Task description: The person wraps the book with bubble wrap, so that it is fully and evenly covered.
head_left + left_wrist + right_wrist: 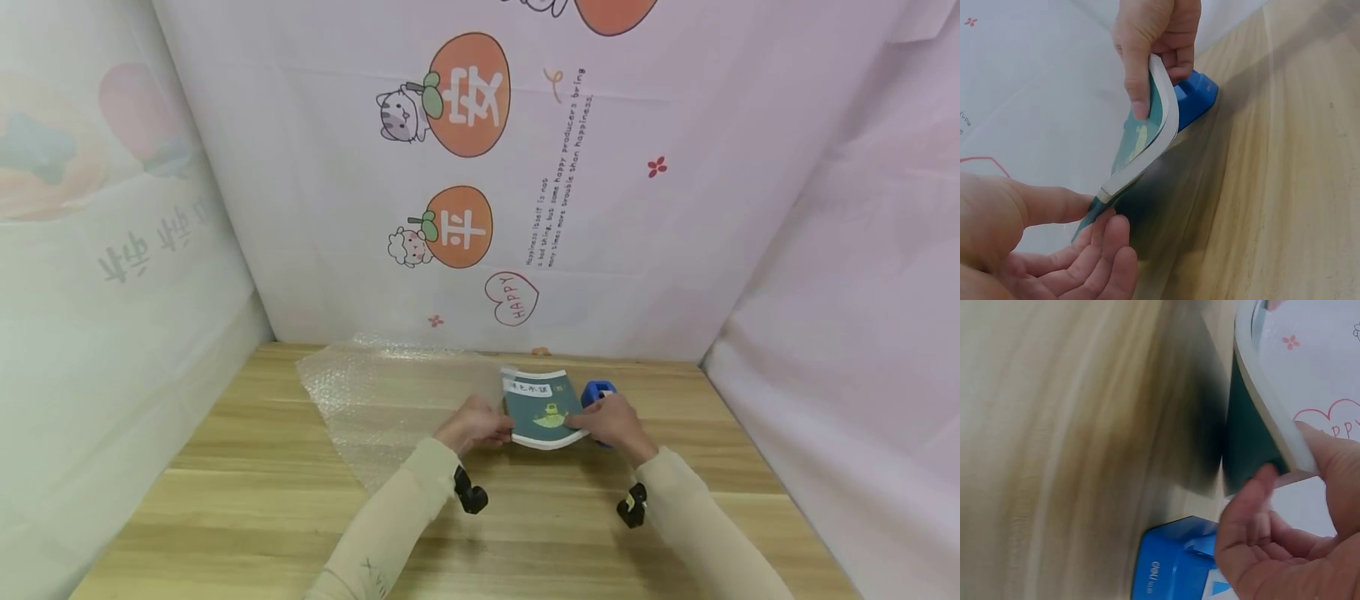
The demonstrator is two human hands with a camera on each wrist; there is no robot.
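A dark green softcover book (534,407) with a white title label and a yellow picture is held up at a tilt over the wooden table. My left hand (478,421) pinches its left edge, thumb on the front cover and fingers behind. On the opposite edge, my right hand (615,421) grips it the same way. Between the two hands the book bows, and its white page block (1147,156) shows as a curve in the left wrist view. Beside the right hand stands a blue plastic item (1169,562) marked "deli", partly hidden by that hand in the head view.
A sheet of clear bubble wrap (375,396) lies on the table (247,517) left of the book, reaching under the left forearm. Printed white cloth (600,275) hangs behind the table's back edge, with more cloth at both sides.
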